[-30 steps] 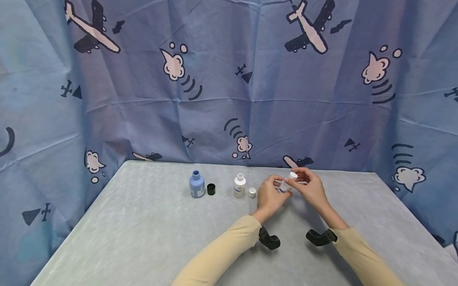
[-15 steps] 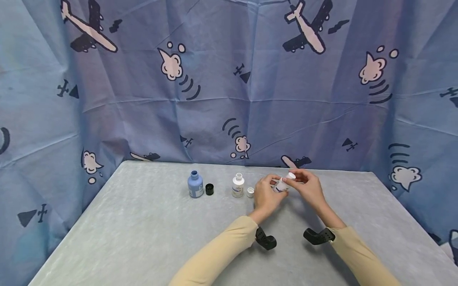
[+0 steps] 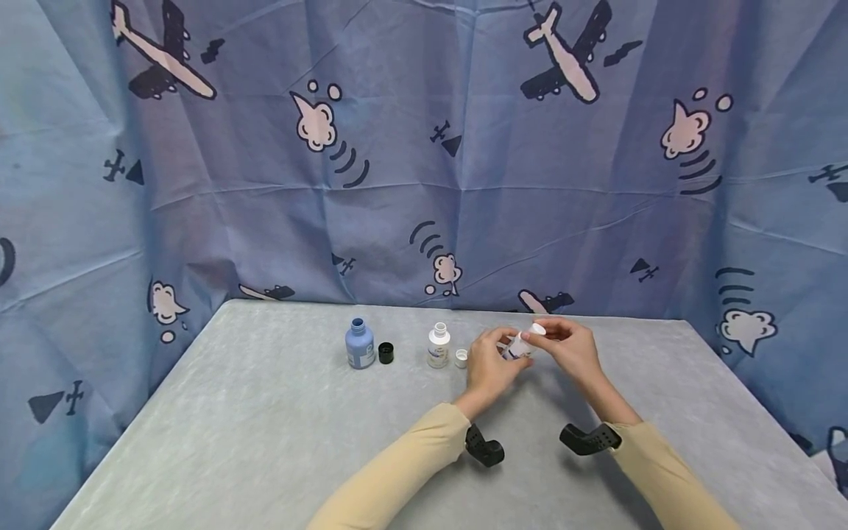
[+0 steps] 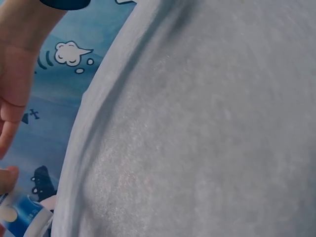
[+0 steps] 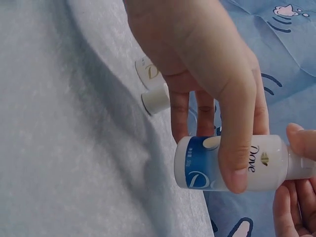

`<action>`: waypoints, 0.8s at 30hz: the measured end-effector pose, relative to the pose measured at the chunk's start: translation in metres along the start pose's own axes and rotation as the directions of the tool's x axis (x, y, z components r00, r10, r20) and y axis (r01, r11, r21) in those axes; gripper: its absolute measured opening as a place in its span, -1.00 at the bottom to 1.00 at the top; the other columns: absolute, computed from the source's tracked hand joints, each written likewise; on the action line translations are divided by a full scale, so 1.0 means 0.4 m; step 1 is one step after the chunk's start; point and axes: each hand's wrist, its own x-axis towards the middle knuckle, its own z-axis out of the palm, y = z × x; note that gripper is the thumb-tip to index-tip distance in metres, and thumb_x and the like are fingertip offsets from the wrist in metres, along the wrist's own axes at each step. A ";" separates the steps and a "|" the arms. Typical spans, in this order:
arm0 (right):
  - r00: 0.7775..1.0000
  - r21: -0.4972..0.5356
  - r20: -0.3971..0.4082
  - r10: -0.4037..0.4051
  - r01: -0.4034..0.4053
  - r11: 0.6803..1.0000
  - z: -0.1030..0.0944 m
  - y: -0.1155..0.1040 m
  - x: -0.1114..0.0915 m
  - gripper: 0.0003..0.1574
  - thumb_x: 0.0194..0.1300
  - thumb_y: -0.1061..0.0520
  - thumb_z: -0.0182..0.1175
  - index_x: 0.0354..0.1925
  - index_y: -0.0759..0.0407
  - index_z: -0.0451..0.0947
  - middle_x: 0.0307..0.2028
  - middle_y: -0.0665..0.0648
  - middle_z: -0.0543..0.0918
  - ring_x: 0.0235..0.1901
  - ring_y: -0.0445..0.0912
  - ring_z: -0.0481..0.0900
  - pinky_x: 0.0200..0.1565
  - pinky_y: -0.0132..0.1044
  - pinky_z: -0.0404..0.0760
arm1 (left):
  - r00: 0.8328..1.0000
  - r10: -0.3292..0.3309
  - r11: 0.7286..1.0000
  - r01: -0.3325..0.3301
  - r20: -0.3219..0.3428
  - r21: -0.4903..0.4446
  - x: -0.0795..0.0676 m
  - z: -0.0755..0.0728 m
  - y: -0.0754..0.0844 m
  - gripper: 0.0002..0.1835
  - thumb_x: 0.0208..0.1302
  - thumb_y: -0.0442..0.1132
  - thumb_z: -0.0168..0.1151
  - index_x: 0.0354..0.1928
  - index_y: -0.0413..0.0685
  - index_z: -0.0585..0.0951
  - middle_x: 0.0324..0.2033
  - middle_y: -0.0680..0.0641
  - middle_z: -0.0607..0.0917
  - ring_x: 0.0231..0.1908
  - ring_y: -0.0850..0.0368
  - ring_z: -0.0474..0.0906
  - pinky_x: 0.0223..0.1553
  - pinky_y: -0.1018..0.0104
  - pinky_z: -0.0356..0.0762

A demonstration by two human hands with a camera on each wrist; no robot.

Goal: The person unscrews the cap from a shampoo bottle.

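Observation:
My left hand point(image 3: 489, 366) grips the body of a small white Dove bottle point(image 5: 264, 160) with a blue band near its base. At the bottle's other end, my right hand point(image 3: 573, 352) pinches the white cap point(image 3: 538, 329) between thumb and fingers. Held above the table, the bottle leans with its cap up and to the right in the head view. The right wrist view shows the left thumb point(image 5: 234, 163) lying across the label. Only the blue-banded base part of the bottle shows at the lower left of the left wrist view.
Left of my hands stand an uncapped white bottle point(image 3: 439, 348) and its white cap point(image 3: 461, 358), which lies open side up. Farther left are an uncapped blue bottle point(image 3: 361, 347) and a black cap point(image 3: 386, 353). A patterned curtain point(image 3: 371, 221) hangs behind the grey table point(image 3: 265, 427).
The held bottle has tipped a little further over toward its capped end. Both hands stay on it. The whole head view has shifted slightly.

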 end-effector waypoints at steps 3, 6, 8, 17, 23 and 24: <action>1.000 -0.010 -0.006 0.002 -0.002 1.000 0.000 -0.003 -0.003 -0.36 0.07 -0.06 0.43 0.02 0.30 0.58 -0.45 -0.34 0.56 -0.39 -0.41 0.54 -0.29 -0.48 0.52 | 1.000 0.006 1.000 -0.006 0.002 -0.002 -0.002 -0.002 0.001 -0.52 -0.27 -0.17 0.62 -0.16 0.07 0.70 -0.32 0.04 0.72 -0.32 0.25 0.60 -0.30 0.55 0.36; 1.000 -0.011 -0.013 0.005 -0.005 1.000 0.000 -0.005 -0.005 -0.37 0.07 -0.06 0.43 0.01 0.28 0.59 -0.45 -0.32 0.57 -0.39 -0.41 0.55 -0.30 -0.47 0.51 | 1.000 0.012 1.000 -0.012 0.011 0.004 -0.002 -0.002 0.001 -0.52 -0.25 -0.16 0.61 -0.15 0.08 0.70 -0.32 0.04 0.73 -0.35 0.28 0.58 -0.32 0.57 0.34; 1.000 -0.013 -0.017 0.007 -0.007 1.000 -0.002 -0.005 -0.006 -0.38 0.07 -0.06 0.43 0.00 0.28 0.59 -0.44 -0.30 0.57 -0.39 -0.41 0.54 -0.30 -0.47 0.51 | 1.000 0.012 1.000 -0.012 0.024 0.006 -0.001 -0.002 0.001 -0.53 -0.24 -0.15 0.60 -0.15 0.08 0.70 -0.32 0.04 0.73 -0.38 0.31 0.55 -0.34 0.58 0.32; 1.000 -0.056 -0.013 0.026 -0.026 0.998 -0.005 -0.009 -0.009 -0.42 0.07 -0.05 0.43 -0.03 0.26 0.60 -0.40 -0.16 0.61 -0.39 -0.35 0.54 -0.30 -0.42 0.50 | 0.995 0.001 1.000 0.000 0.102 -0.008 -0.001 -0.014 -0.001 -0.54 -0.20 -0.16 0.58 -0.13 0.07 0.71 -0.31 0.02 0.74 -0.42 0.36 0.52 -0.36 0.61 0.35; 1.000 -0.079 -0.001 0.022 -0.022 0.997 -0.007 -0.009 -0.010 -0.43 0.08 -0.08 0.42 -0.05 0.26 0.60 -0.39 -0.12 0.63 -0.39 -0.35 0.54 -0.28 -0.40 0.50 | 0.992 0.021 1.000 -0.019 0.128 -0.014 -0.001 -0.024 -0.001 -0.55 -0.18 -0.15 0.57 -0.13 0.03 0.71 -0.34 0.01 0.75 -0.45 0.34 0.55 -0.38 0.62 0.38; 1.000 -0.083 0.001 0.020 -0.019 0.996 -0.007 -0.009 -0.011 -0.44 0.08 -0.07 0.42 -0.05 0.26 0.60 -0.40 -0.13 0.63 -0.40 -0.35 0.54 -0.29 -0.41 0.50 | 0.990 0.018 1.000 -0.016 0.138 -0.017 -0.001 -0.025 -0.001 -0.55 -0.18 -0.15 0.57 -0.13 0.03 0.71 -0.34 0.00 0.75 -0.45 0.34 0.55 -0.39 0.63 0.39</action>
